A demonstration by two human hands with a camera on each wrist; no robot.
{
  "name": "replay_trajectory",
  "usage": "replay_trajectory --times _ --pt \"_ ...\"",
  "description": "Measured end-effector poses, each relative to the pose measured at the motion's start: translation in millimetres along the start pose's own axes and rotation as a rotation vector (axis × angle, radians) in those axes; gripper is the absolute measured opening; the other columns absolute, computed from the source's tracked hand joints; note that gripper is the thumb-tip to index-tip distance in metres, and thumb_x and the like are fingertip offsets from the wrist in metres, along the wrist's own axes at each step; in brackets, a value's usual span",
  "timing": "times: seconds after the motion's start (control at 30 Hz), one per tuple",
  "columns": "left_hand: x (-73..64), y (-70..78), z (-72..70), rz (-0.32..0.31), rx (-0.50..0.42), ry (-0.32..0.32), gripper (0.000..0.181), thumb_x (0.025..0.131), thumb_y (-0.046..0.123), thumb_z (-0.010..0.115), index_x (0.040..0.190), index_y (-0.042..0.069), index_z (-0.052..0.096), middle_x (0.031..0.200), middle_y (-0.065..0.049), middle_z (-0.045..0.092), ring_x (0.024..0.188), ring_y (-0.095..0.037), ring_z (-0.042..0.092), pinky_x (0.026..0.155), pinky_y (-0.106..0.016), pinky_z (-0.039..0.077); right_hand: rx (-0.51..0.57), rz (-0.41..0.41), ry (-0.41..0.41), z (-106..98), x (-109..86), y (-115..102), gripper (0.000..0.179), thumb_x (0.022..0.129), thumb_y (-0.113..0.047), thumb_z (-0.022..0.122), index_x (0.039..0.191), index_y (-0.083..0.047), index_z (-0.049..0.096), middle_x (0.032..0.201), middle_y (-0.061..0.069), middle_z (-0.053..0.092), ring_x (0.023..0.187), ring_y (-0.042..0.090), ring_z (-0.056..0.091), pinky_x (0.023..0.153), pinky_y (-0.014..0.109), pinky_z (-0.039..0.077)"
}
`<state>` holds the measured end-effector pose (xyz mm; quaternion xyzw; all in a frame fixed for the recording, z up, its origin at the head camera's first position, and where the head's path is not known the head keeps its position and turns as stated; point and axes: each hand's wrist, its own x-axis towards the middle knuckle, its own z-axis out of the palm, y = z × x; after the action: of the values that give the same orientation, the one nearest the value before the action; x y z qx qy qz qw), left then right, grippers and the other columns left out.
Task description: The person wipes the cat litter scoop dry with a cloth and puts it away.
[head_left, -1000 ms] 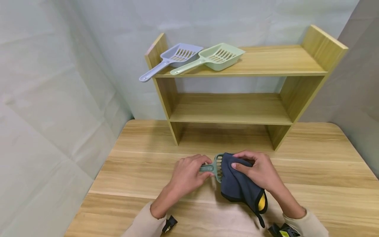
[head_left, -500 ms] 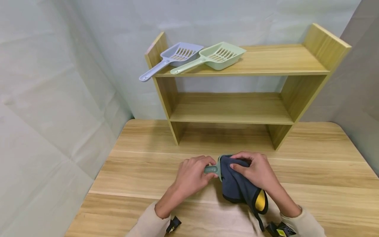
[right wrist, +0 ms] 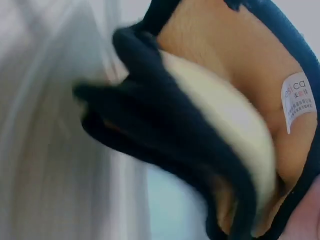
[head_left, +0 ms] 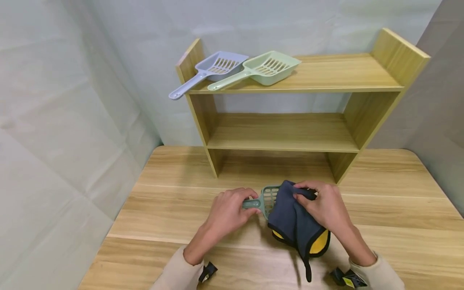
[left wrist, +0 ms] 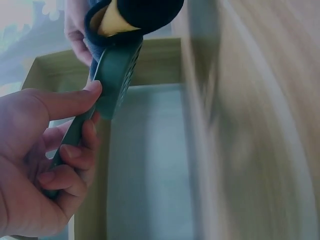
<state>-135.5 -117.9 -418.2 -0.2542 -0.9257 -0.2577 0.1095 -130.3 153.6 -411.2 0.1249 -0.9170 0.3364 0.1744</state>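
Observation:
My left hand (head_left: 230, 209) grips the handle of a dark green slotted litter scoop (head_left: 269, 197), its fingers curled round it in the left wrist view. A dark blue cloth (head_left: 295, 213) with a yellow underside and black edging lies over the far part of the scoop and hides it. Thumb and fingers of my right hand (head_left: 326, 203) pinch the cloth from above. In the right wrist view, folds of the cloth (right wrist: 215, 100) and a white label fill much of the picture, and only a bit of the hand shows at the lower right.
Behind the hands a wooden shelf unit (head_left: 282, 131) stands on the wooden table (head_left: 163, 193). On its top board lie a lavender litter scoop (head_left: 221, 66) and a pale green litter scoop (head_left: 270, 68), handles jutting past the front edge.
The cloth first slid left to the scoop's handle end, then back right, so more slots show now. My right hand moved with it; the left hand shifted slightly right and back left.

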Motion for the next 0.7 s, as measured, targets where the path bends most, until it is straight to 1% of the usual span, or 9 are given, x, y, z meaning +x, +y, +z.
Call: replay_trajectory --times 0.07,0.1,0.17,0.2,0.27,0.33,0.37,0.53,0.7 --pt "0.5 -1.5 -2.4 -0.01 -0.005 0.003 0.028 0.082 0.031 0.095 0.102 0.02 0.08 0.098 0.005 0.081 0.078 -0.01 0.071 0.063 -0.025 0.049 -0.004 0.009 0.002 -5.6 1.9 2.7 0.021 0.085 -0.006 0.09 0.104 -0.015 0.086 0.103 0.011 0.084 0.059 0.01 0.057 0.056 0.024 0.035" --pt "0.9 -2.1 -3.5 -0.014 -0.011 0.004 0.028 0.082 0.031 0.095 0.103 0.02 0.081 0.099 0.005 0.082 0.079 -0.011 0.072 0.064 -0.026 0.05 -0.001 0.016 -0.002 -7.9 2.6 3.9 0.021 0.085 -0.007 0.09 0.104 -0.015 0.086 0.104 0.011 0.084 0.067 0.016 0.067 0.059 0.025 0.04" --pt "1.3 -2.7 -4.9 -0.019 -0.022 0.003 0.029 0.082 0.032 0.095 0.104 0.019 0.081 0.102 0.004 0.082 0.081 -0.011 0.073 0.065 -0.026 0.051 0.008 0.027 -0.015 -11.3 3.8 5.7 0.02 0.085 -0.009 0.091 0.104 -0.016 0.086 0.104 0.009 0.084 0.087 0.027 0.077 0.068 0.03 0.049" --pt "1.6 -2.8 -5.4 -0.02 -0.027 0.003 0.029 0.082 0.032 0.095 0.104 0.019 0.081 0.102 0.004 0.082 0.081 -0.011 0.074 0.065 -0.026 0.051 0.013 0.033 -0.023 -12.4 4.2 6.4 0.02 0.085 -0.011 0.091 0.104 -0.017 0.086 0.104 0.008 0.084 0.094 0.031 0.078 0.072 0.034 0.053" --pt "1.6 -2.4 -6.2 -0.016 -0.033 0.007 0.029 0.082 0.033 0.095 0.104 0.019 0.081 0.102 0.004 0.082 0.081 -0.01 0.073 0.065 -0.025 0.051 0.03 0.044 -0.042 -12.8 4.9 7.0 0.02 0.086 -0.012 0.091 0.104 -0.017 0.086 0.105 0.007 0.084 0.099 0.034 0.079 0.08 0.043 0.059" --pt "1.3 -1.4 -6.3 -0.008 -0.032 0.011 0.029 0.082 0.033 0.095 0.104 0.02 0.081 0.1 0.005 0.082 0.079 -0.01 0.072 0.063 -0.024 0.05 0.05 0.048 -0.06 -11.9 4.9 7.2 0.02 0.086 -0.013 0.091 0.105 -0.017 0.086 0.105 0.006 0.084 0.102 0.034 0.078 0.085 0.052 0.061" --pt "1.2 -0.9 -6.0 -0.003 -0.029 0.012 0.029 0.081 0.034 0.095 0.103 0.02 0.081 0.098 0.006 0.082 0.078 -0.009 0.072 0.063 -0.024 0.049 0.058 0.046 -0.067 -10.5 4.8 7.7 0.02 0.086 -0.012 0.091 0.105 -0.017 0.086 0.105 0.005 0.084 0.102 0.033 0.079 0.086 0.054 0.061" --pt "0.4 1.3 -2.4 0.018 0.004 0.005 0.029 0.081 0.035 0.095 0.103 0.021 0.081 0.093 0.007 0.08 0.072 -0.007 0.068 0.059 -0.021 0.045 0.101 0.039 -0.104 -0.2 2.7 5.9 0.02 0.087 -0.012 0.09 0.106 -0.018 0.086 0.107 0.002 0.084 0.104 0.03 0.079 0.09 0.054 0.062" --pt "0.0 2.9 2.4 0.023 0.028 -0.007 0.029 0.082 0.035 0.095 0.103 0.022 0.081 0.091 0.008 0.079 0.068 -0.005 0.064 0.056 -0.02 0.041 0.129 0.038 -0.139 10.3 -0.6 2.2 0.019 0.089 -0.014 0.089 0.106 -0.021 0.085 0.109 0.001 0.084 0.106 0.029 0.079 0.09 0.053 0.062"
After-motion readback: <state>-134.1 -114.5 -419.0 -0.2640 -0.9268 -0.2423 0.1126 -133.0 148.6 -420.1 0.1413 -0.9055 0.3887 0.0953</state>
